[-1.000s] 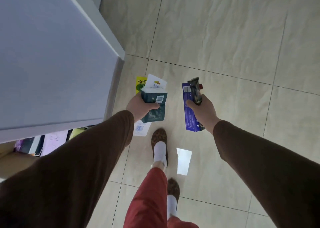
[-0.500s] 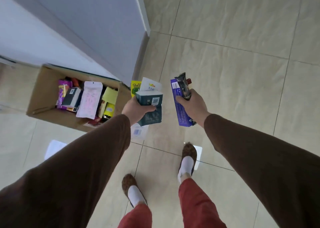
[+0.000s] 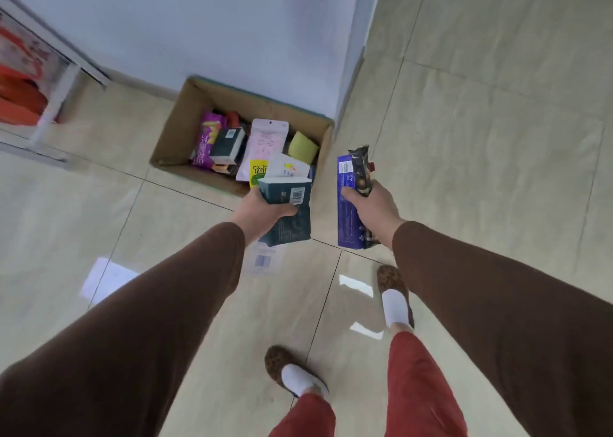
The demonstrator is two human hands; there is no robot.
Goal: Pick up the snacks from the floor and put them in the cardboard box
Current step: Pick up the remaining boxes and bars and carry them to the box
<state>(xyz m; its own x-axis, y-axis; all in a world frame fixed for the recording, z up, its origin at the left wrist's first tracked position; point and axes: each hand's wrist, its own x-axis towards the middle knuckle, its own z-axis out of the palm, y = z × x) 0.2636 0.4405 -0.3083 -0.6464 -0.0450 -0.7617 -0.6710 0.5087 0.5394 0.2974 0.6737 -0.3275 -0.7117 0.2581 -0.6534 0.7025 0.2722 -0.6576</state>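
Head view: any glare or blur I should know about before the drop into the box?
Head view: bright window reflections glare on the glossy floor, none over the cardboard box; the shelf at far left is motion-smeared; wide-angle bending at the edges; left hand and right hand with their snack packs read fairly sharp.

Pale blue wall [image 3: 199, 31] behind; white shelf frame [image 3: 63, 81] far left of wall, holding red items [image 3: 16, 101], perhaps boxes; beige tiled floor [image 3: 481, 121] below.
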